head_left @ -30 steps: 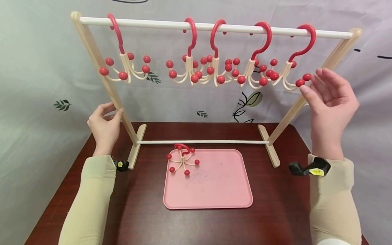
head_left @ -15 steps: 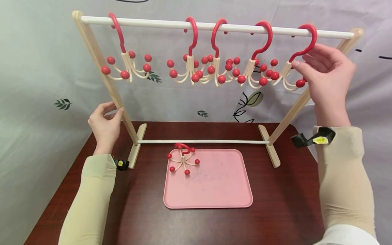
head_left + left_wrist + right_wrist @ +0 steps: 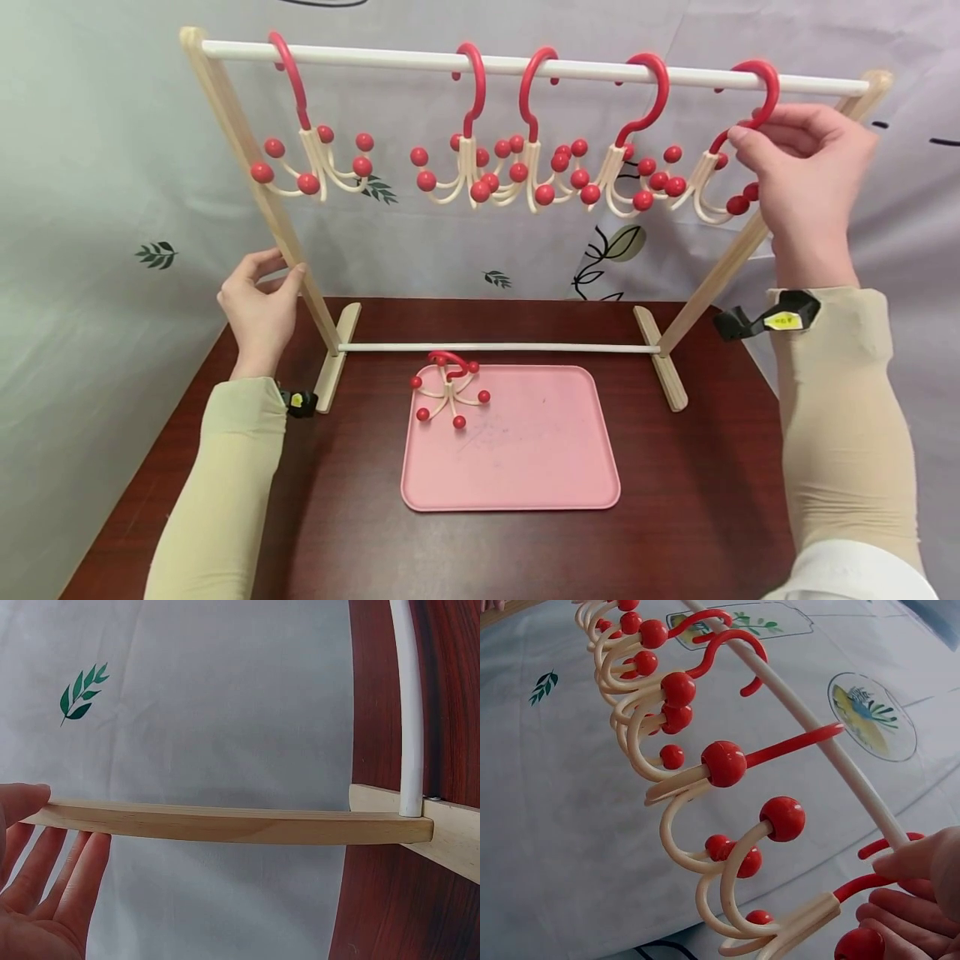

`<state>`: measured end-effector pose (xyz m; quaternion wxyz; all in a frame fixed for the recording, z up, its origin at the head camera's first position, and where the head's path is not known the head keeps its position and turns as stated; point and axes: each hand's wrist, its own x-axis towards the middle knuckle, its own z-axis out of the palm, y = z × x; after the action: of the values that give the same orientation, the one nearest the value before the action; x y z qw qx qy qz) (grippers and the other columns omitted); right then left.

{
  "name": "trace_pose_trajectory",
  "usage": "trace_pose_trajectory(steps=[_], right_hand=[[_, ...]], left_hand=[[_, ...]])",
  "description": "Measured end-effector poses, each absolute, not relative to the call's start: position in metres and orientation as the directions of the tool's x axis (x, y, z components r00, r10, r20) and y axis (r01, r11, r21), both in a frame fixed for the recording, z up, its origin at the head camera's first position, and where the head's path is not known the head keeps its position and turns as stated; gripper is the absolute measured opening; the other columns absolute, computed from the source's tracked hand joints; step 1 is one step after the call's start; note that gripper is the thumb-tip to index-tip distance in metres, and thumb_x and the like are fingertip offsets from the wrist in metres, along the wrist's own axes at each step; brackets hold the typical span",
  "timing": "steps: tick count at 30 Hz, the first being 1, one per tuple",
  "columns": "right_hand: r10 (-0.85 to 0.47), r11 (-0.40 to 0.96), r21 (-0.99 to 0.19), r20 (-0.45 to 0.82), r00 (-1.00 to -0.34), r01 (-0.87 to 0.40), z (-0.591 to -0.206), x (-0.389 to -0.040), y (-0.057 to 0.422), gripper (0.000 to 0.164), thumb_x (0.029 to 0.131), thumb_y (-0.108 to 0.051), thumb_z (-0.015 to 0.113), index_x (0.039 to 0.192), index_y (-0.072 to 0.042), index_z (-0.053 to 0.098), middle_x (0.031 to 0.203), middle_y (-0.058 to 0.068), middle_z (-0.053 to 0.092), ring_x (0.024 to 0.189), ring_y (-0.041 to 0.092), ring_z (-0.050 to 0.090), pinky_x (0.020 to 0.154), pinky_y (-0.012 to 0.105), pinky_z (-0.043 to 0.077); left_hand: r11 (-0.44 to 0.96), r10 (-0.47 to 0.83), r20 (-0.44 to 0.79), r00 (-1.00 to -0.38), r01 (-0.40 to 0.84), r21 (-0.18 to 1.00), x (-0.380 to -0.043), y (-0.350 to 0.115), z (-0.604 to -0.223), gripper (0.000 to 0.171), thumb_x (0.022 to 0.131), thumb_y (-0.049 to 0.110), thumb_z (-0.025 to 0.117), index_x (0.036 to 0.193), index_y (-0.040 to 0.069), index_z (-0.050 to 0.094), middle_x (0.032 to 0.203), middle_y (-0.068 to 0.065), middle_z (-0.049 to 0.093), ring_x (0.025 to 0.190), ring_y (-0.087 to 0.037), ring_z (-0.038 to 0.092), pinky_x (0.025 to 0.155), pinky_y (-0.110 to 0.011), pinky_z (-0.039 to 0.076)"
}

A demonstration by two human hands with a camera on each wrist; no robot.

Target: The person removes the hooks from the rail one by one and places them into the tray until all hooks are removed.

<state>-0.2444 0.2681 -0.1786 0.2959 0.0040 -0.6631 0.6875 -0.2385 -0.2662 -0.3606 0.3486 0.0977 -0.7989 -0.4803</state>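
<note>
A wooden rack with a white top rod (image 3: 360, 57) carries several multi-arm hangers with red hooks and red ball tips. My right hand (image 3: 813, 179) pinches the red hook of the rightmost hanger (image 3: 701, 175), just below the rod, thumb in front and fingers behind. In the right wrist view, the thumb (image 3: 911, 859) lies over that hook, which still loops over the rod (image 3: 855, 776). Lower at the left, my left hand (image 3: 262, 308) pinches the rack's left post (image 3: 240, 137). The left wrist view shows thumb and fingertips on opposite sides of the post (image 3: 240, 825).
On the dark red table (image 3: 525, 554) lies a pink tray (image 3: 525, 467), with one more hanger (image 3: 450, 392) at its back left corner. The rack's wooden feet (image 3: 660, 358) flank the tray, joined by a low white rod (image 3: 525, 347). A patterned cloth (image 3: 420, 250) hangs behind.
My right hand has risen from beside the rightmost hanger's ball tips to its red hook and taken hold of it. The left hand stays on the post.
</note>
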Motion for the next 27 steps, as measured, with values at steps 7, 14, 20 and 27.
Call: trace_pose_trajectory(steps=[7, 14, 20, 27], right_hand=[[0.405, -0.019, -0.885, 0.418, -0.813, -0.465, -0.1804, -0.2474, 0.2672, 0.037, 0.074, -0.004, 0.091, 0.107, 0.0, 0.076, 0.094, 0.011, 0.075, 0.084, 0.019, 0.073, 0.074, 0.019, 0.058], [0.405, -0.036, -0.866, 0.443, -0.8, -0.499, -0.1809, -0.2478, 0.2666, 0.034, 0.075, -0.001, 0.09, 0.106, 0.002, 0.076, 0.094, 0.013, 0.075, 0.084, 0.02, 0.074, 0.077, 0.022, 0.059], [0.416, -0.057, -0.851, 0.454, -0.788, -0.521, -0.181, -0.2492, 0.2685, 0.032, 0.076, 0.002, 0.088, 0.105, 0.003, 0.075, 0.093, 0.014, 0.075, 0.083, 0.022, 0.073, 0.079, 0.024, 0.059], [0.434, -0.054, -0.846, 0.458, -0.776, -0.53, -0.1799, -0.2483, 0.2682, 0.034, 0.076, 0.001, 0.089, 0.107, 0.003, 0.074, 0.096, 0.014, 0.074, 0.086, 0.023, 0.073, 0.08, 0.024, 0.059]], left_hand=[[0.524, -0.496, 0.46, -0.736, 0.169, 0.835, -0.2385, -0.2674, -0.3608, 0.036, 0.093, 0.032, 0.076, 0.127, 0.02, 0.072, 0.119, 0.0, 0.072, 0.099, -0.018, 0.072, 0.082, -0.029, 0.059], [0.53, -0.497, 0.47, -0.73, 0.173, 0.83, -0.2382, -0.268, -0.3611, 0.035, 0.093, 0.032, 0.076, 0.126, 0.02, 0.073, 0.119, 0.001, 0.072, 0.098, -0.018, 0.073, 0.082, -0.029, 0.06], [0.529, -0.487, 0.473, -0.734, 0.183, 0.829, -0.2377, -0.2659, -0.3615, 0.035, 0.093, 0.031, 0.076, 0.126, 0.02, 0.073, 0.118, 0.001, 0.072, 0.096, -0.014, 0.072, 0.081, -0.028, 0.06], [0.529, -0.485, 0.476, -0.733, 0.187, 0.828, -0.2372, -0.2654, -0.3604, 0.034, 0.093, 0.031, 0.076, 0.125, 0.02, 0.073, 0.117, 0.0, 0.073, 0.096, -0.014, 0.072, 0.081, -0.028, 0.06]])
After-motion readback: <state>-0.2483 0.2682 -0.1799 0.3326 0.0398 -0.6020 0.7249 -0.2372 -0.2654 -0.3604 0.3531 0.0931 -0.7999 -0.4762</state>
